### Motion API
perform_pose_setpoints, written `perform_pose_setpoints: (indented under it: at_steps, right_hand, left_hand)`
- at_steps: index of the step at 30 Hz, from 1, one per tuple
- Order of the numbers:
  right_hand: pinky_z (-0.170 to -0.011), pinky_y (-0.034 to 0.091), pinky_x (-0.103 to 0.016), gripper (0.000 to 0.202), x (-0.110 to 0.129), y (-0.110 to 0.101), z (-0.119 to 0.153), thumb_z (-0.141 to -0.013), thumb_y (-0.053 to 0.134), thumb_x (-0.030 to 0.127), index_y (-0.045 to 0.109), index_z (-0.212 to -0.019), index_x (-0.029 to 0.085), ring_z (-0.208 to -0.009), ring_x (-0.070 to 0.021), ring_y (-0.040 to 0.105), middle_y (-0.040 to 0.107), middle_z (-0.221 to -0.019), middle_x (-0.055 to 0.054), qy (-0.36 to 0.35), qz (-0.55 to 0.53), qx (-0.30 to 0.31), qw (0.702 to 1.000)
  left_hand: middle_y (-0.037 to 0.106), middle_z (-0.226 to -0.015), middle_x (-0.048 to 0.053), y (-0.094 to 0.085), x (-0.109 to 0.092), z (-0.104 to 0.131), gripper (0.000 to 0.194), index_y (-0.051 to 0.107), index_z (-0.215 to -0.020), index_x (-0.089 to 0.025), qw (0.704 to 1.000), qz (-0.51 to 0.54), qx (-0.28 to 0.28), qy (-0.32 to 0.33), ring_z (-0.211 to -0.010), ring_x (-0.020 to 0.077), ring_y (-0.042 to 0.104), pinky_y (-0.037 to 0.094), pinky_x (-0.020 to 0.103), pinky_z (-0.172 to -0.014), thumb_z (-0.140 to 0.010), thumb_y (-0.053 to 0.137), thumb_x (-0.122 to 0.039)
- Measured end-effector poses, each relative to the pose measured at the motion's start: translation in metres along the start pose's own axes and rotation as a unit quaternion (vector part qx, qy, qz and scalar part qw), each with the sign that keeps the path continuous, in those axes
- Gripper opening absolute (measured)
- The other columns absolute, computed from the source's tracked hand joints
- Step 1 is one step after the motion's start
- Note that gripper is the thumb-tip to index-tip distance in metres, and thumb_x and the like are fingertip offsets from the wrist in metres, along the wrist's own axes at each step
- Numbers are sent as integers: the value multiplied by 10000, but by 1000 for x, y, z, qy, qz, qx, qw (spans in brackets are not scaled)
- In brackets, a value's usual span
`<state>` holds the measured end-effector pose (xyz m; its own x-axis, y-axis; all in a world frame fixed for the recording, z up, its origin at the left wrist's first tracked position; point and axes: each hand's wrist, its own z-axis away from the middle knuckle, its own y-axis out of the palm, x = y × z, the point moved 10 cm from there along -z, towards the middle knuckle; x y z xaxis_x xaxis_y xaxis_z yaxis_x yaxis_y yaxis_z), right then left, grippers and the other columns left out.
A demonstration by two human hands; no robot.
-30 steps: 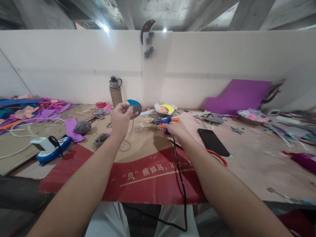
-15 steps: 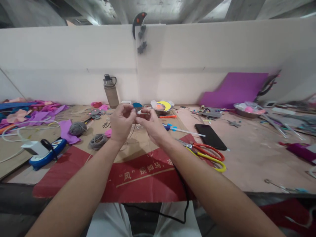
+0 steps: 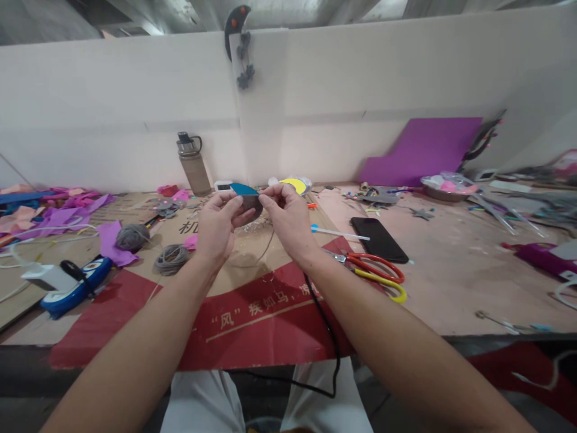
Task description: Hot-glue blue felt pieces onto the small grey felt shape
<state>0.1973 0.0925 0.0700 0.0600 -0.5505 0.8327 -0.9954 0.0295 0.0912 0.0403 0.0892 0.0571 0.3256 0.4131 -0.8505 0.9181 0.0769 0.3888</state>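
Observation:
Above the middle of the cardboard, my left hand (image 3: 218, 221) pinches a small dark grey felt-like piece (image 3: 251, 204) between thumb and fingers. Behind its top edge shows a blue rounded piece (image 3: 243, 189); whether the two are joined I cannot tell. My right hand (image 3: 288, 218) is closed at the right end of the grey piece, fingertips pressed together on it. A thin grey strand of yarn (image 3: 267, 248) hangs below the right fingers and curves down to the left. To the left of my left wrist lie a loose coil of grey yarn (image 3: 172, 259) and a grey yarn ball (image 3: 132, 237).
Scissors (image 3: 374, 264) with red and yellow handles and a black phone (image 3: 378, 239) lie on the right. A bottle (image 3: 193, 165) stands at the back. A blue power strip (image 3: 76, 287) is at left. A black cable (image 3: 331, 337) hangs over the front edge.
My hands have spread slightly apart, bringing the grey and blue pieces into clearer view between them. The camera view has shifted a little, so the scene sits further left and higher.

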Motion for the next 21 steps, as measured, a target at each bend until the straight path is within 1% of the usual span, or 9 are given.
perform_pose_setpoints:
  at_steps: [4,9,11,15,21]
  right_hand:
    - [-660,382,-260,79,3,-4,-1,-834,605,282,584,-817,208,-658,-106,454,509,-694,45,-18,16,-8,1000]
    - [-696,398,-262,70,6,-5,-3,-837,591,256,599,-801,197,-685,-107,493,558,-715,34,-23,9,-7,1000]
    - [-692,399,-262,75,5,-5,-4,-833,596,257,610,-795,194,-678,-106,490,562,-709,34,-20,7,-6,1000]
    - [-654,391,-258,88,2,-5,-5,-826,603,272,636,-800,195,-653,-107,461,549,-683,34,-5,11,0,1000]
    - [-615,388,-251,92,-2,-5,-4,-817,611,276,651,-788,198,-612,-100,424,521,-654,37,30,12,1,999]
  left_hand:
    - [666,-770,-6,-2,4,-1,155,609,-768,-191,1000,12,0,-12,-721,133,680,612,326,-774,-689,742,-191]
    - [644,-694,-16,-2,7,-2,100,627,-723,-184,999,30,-2,-26,-625,109,638,614,298,-712,-690,717,-158]
    - [645,-686,-14,-1,8,-2,81,634,-720,-181,999,29,1,-33,-607,104,628,612,285,-692,-691,704,-152]
    - [664,-708,-5,-1,7,-1,70,628,-716,-186,999,19,-5,-35,-636,113,647,603,262,-677,-691,680,-146]
    - [663,-704,1,0,8,-1,66,622,-720,-187,999,11,2,-42,-629,133,655,608,299,-683,-689,677,-168]
